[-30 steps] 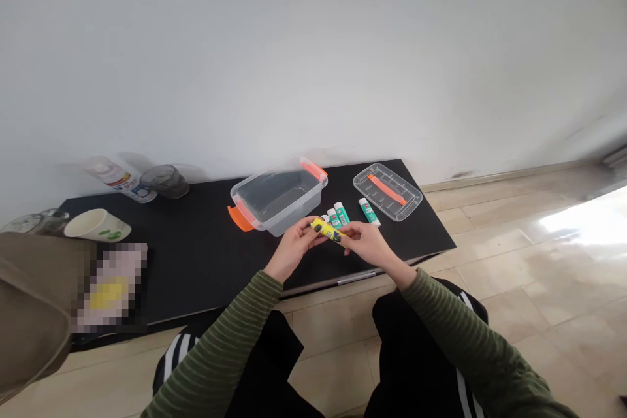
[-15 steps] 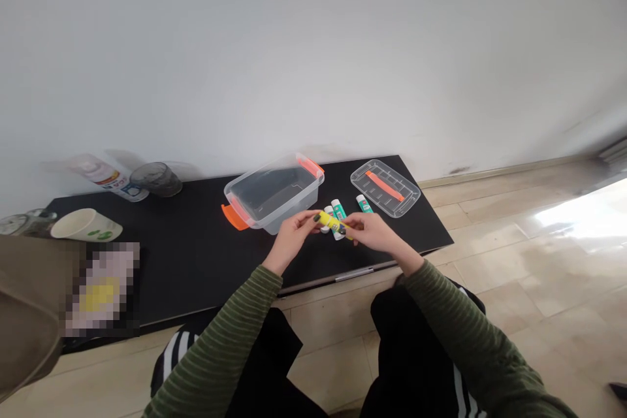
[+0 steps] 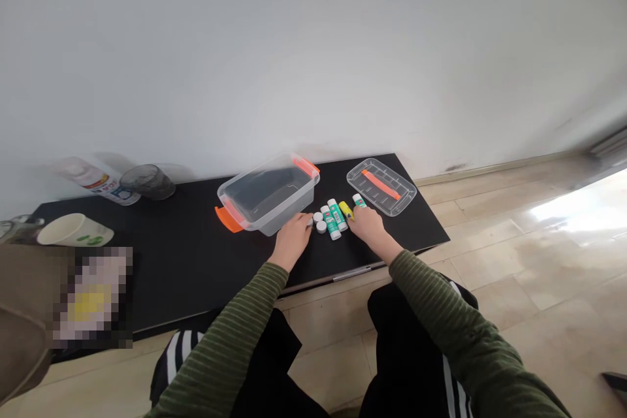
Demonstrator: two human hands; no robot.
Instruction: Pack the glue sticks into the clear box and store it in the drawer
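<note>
Palm down on the black table, my right hand has its fingers closed around a yellow glue stick. Just left of it lie two green-and-white glue sticks, one nearer and one farther. Another green-and-white glue stick pokes out behind my right hand, its lower part hidden. My left hand rests by the front of the clear box, fingers closed at a small white cap that is mostly covered. Two more white round caps sit between my left hand and the sticks.
A clear plastic box with orange latches stands uncovered against the wall. Its clear lid with an orange handle lies at the right. Farther left are a spray can, a dark glass and a paper cup.
Both hands held the yellow glue stick above the table; now they are apart. My right hand has lowered it beside the green sticks, and my left hand has come down by the caps.
</note>
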